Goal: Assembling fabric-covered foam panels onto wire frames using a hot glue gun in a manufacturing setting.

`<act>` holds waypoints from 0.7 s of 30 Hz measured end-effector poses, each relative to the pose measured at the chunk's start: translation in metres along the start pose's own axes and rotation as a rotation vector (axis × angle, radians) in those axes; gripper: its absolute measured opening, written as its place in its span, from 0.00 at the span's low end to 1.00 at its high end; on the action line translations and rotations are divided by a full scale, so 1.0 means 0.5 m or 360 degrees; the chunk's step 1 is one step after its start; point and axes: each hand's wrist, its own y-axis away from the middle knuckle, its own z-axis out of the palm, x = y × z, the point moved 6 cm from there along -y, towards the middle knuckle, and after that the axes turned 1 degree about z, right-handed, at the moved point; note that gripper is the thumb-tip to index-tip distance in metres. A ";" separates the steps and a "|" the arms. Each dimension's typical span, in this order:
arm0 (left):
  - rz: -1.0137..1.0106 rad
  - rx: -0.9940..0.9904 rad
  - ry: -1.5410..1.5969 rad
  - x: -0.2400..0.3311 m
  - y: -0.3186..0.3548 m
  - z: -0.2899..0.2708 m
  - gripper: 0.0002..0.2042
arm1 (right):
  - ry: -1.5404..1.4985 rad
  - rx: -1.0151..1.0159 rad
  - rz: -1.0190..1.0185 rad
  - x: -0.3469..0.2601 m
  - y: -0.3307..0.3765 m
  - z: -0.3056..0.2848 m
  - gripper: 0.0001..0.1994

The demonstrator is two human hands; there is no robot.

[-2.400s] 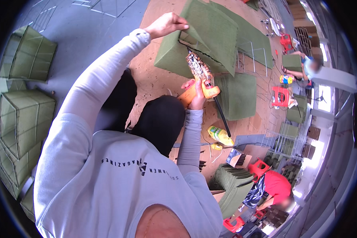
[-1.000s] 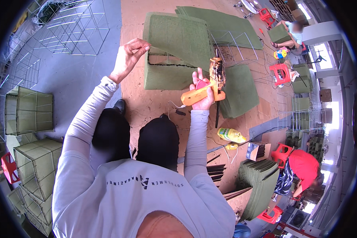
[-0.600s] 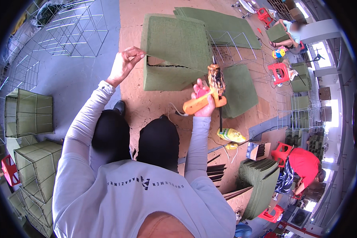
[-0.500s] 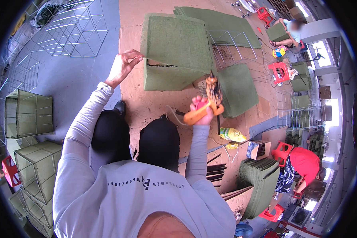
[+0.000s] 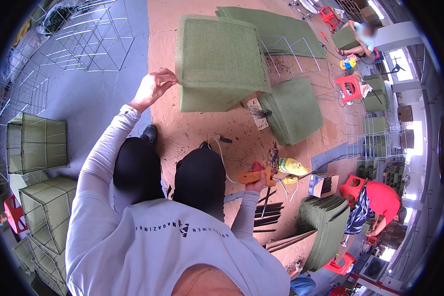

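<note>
A large box covered in green mesh-like sheet (image 5: 217, 54) stands before me on brown cardboard. My left hand (image 5: 154, 89) pinches the sheet's edge at the box's near left corner. The top sheet lies down along the near edge there. Off to the right, close to my knee, my right hand (image 5: 256, 181) is wrapped round an orange glue gun (image 5: 250, 177), its dark-smeared front end pointing away from me. A dark glue stick sticks out behind the gun. A yellow bottle (image 5: 291, 166) lies just beyond the gun.
Green sheets are stacked (image 5: 293, 111) right of the box, near a dark-smeared pale block (image 5: 255, 111). Dark sticks (image 5: 269, 213) and another green stack (image 5: 323, 227) lie nearer me. Wire frames (image 5: 91, 42) stand left. Two people work at right, among red stools (image 5: 348, 89).
My right hand has drawn the glue gun away from the box, back toward me. The gap with a black glue line along the box's near edge has closed. My left hand stays at the corner.
</note>
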 end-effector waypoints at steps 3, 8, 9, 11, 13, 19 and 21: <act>-0.0022 0.0008 -0.0023 -0.010 0.006 0.002 0.06 | -0.0189 0.0161 -0.0060 -0.035 -0.001 -0.077 0.19; -0.0016 0.0005 -0.0026 -0.014 0.008 0.007 0.06 | -0.0165 0.0332 0.0016 -0.056 0.060 -0.150 0.16; -0.0009 0.0003 -0.0019 -0.019 0.008 0.009 0.06 | -0.0063 0.0278 -0.0001 -0.057 0.068 -0.146 0.17; -0.0038 -0.0006 0.0005 -0.018 0.004 0.009 0.06 | 0.0026 0.0253 0.0036 -0.063 0.085 -0.118 0.18; -0.0063 -0.0013 0.0023 -0.019 0.007 0.008 0.06 | 0.0079 0.0211 0.0028 -0.059 0.063 -0.058 0.17; 0.0056 0.0024 -0.0144 -0.018 0.002 -0.001 0.07 | -0.0024 -0.0260 -0.0116 -0.022 -0.078 0.200 0.16; 0.0195 0.0074 -0.0261 -0.007 0.000 -0.010 0.08 | -0.0227 -0.0536 -0.0049 -0.009 -0.097 0.287 0.16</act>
